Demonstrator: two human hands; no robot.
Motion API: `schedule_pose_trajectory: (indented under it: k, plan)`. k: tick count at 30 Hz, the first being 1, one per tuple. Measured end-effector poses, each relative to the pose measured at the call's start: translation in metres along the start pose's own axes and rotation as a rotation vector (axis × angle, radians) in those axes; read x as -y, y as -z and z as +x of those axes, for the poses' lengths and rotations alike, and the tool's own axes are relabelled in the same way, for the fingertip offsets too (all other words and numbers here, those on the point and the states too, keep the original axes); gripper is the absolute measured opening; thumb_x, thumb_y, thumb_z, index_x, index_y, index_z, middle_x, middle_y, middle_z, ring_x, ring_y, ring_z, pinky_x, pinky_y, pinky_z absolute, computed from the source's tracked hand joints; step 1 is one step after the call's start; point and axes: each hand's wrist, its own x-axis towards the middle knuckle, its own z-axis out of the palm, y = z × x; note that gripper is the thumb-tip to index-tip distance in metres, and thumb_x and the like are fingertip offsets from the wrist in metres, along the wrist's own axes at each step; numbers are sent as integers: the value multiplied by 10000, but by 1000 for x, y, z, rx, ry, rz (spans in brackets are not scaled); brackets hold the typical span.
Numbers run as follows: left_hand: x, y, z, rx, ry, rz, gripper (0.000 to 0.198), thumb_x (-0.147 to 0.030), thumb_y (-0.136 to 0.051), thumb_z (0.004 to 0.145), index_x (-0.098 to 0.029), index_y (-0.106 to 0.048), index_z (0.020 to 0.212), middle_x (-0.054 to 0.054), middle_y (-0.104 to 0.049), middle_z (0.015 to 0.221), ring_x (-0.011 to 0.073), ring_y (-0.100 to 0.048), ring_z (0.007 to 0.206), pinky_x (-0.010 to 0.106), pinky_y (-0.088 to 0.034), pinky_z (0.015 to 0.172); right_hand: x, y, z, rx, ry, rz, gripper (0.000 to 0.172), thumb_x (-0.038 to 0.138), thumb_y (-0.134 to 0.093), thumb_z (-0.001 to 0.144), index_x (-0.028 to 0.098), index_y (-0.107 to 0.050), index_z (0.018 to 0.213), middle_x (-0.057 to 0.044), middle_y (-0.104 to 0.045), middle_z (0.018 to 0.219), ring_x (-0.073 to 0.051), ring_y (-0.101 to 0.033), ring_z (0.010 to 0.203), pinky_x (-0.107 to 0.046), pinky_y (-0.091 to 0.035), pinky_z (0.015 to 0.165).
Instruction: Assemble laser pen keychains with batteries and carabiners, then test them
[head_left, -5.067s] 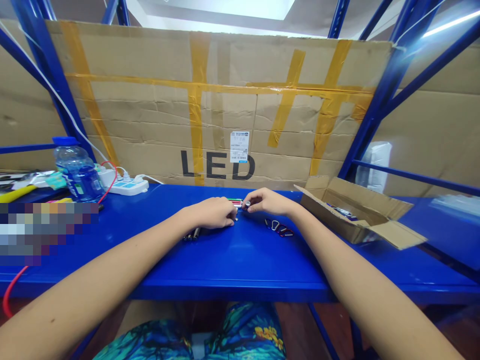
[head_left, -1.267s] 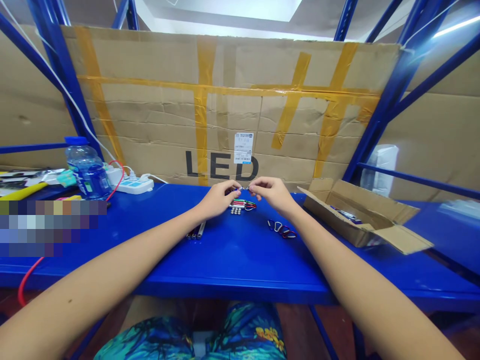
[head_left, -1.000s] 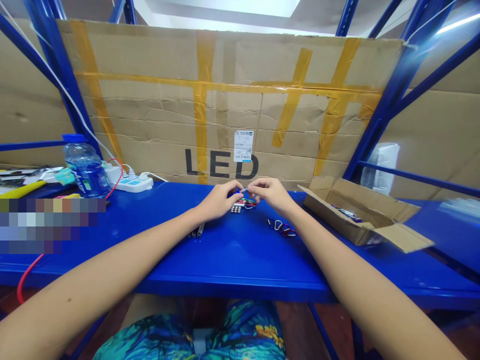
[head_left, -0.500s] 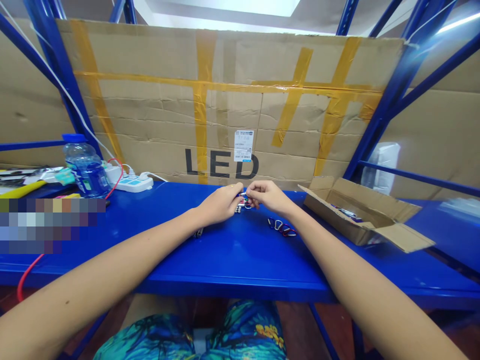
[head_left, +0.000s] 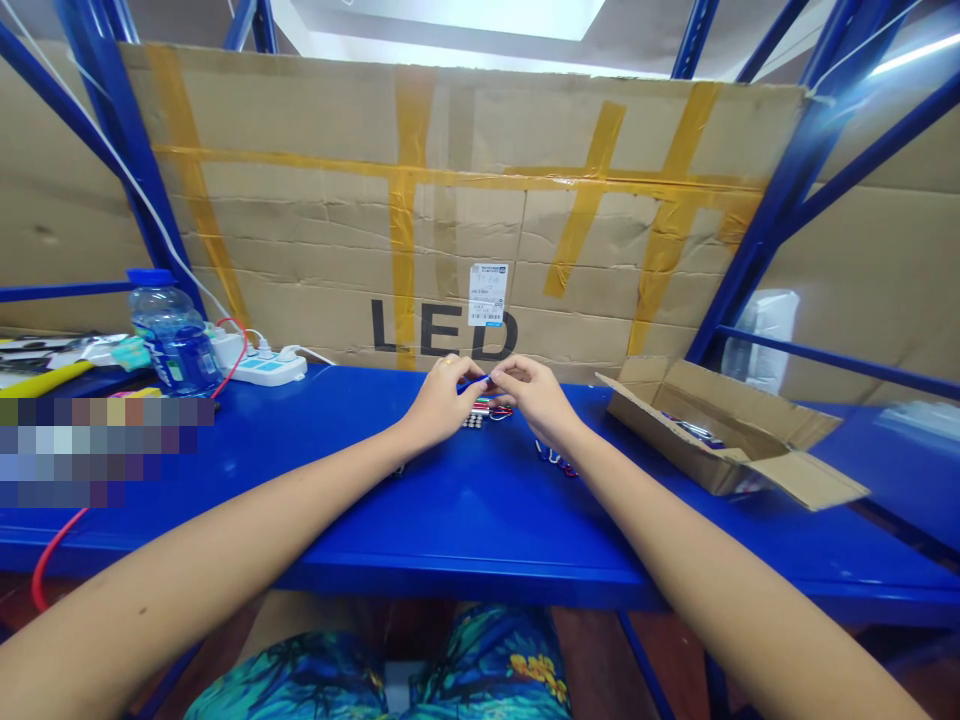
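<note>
My left hand is closed in a pinch on a small dark-blue stick-like piece, just above the blue table. At the piece's right end, the fingertips of my right hand are pinched together on it. Its exact kind is too small to make out. Below the hands lies a row of small coloured metal tubes with silver ends, partly covered by my fingers. Several carabiners, blue, silver and red, rest near my right wrist, which partly hides them. Some small dark metal pieces show beside my left forearm.
An open cardboard box with small items stands on the right. On the left are a plastic bottle, a white power strip and a red cable. A big cardboard sheet closes off the back.
A silver piece showed between my fingers before; a dark-blue one shows there now. My hands rose slightly, and my right wrist now covers more of the carabiners.
</note>
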Motion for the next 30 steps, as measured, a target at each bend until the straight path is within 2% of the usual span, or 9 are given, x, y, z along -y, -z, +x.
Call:
schedule_pose_trajectory:
  k: [2,6,10,14,17,20,22,26,30]
  plan:
    - [-2,1,0,-44,45,10,64,-231,-622,821,-177,-644,796,31,-609,788,184,-551,806,306,-421,731,0,-6,-3,-35,-26,92,334,385,-808,634,191,-562,748,-7,-643,698,-182,-660,721,-366,-590,674]
    - [-7,2,-3,0,125,-112,104,-254,-619,814,-171,-639,755,-5,-617,663,138,-545,637,256,-397,597,-1,-11,-7,-7,-81,157,404,411,-841,605,199,-540,771,-1,-641,699,-180,-663,696,-392,-599,685]
    - [-10,1,-4,8,164,-149,87,-239,-619,788,-170,-650,747,17,-688,718,148,-611,666,252,-445,615,-3,-7,-6,48,-73,129,409,425,-832,620,198,-543,801,13,-624,700,-168,-652,702,-374,-601,664]
    - [-8,5,0,19,165,-190,105,-196,-568,794,-170,-663,828,35,-712,776,164,-650,702,271,-486,653,-5,-1,-1,78,-12,-4,341,422,-779,662,192,-560,786,2,-626,724,-166,-631,700,-354,-594,617]
    - [-5,9,5,13,114,-147,115,-176,-563,785,-174,-670,828,28,-711,785,165,-644,715,277,-491,674,-5,2,1,122,44,-219,235,378,-701,721,186,-579,780,4,-611,694,-141,-580,604,-289,-529,504]
    - [0,11,6,104,139,-169,115,-182,-572,782,-172,-686,791,17,-687,701,153,-615,629,272,-476,609,-7,2,1,137,89,-384,162,331,-631,767,182,-568,785,26,-580,614,-104,-500,480,-246,-416,438]
    - [4,10,7,171,210,-268,111,-183,-584,774,-165,-692,790,11,-659,636,140,-583,551,263,-457,545,-12,2,1,122,64,-386,181,332,-626,770,191,-528,829,36,-588,594,-109,-512,464,-240,-383,438]
    - [9,10,8,276,296,-429,70,-166,-625,751,-145,-692,748,22,-648,607,124,-560,512,258,-453,519,-21,2,1,148,6,-277,324,364,-667,735,217,-432,903,47,-628,625,-145,-595,526,-257,-426,503]
    - [7,14,10,293,350,-491,54,-176,-670,751,-127,-686,736,26,-640,590,112,-555,512,248,-456,514,-19,1,0,158,49,-264,347,374,-670,739,225,-408,909,58,-618,664,-134,-586,536,-269,-447,537]
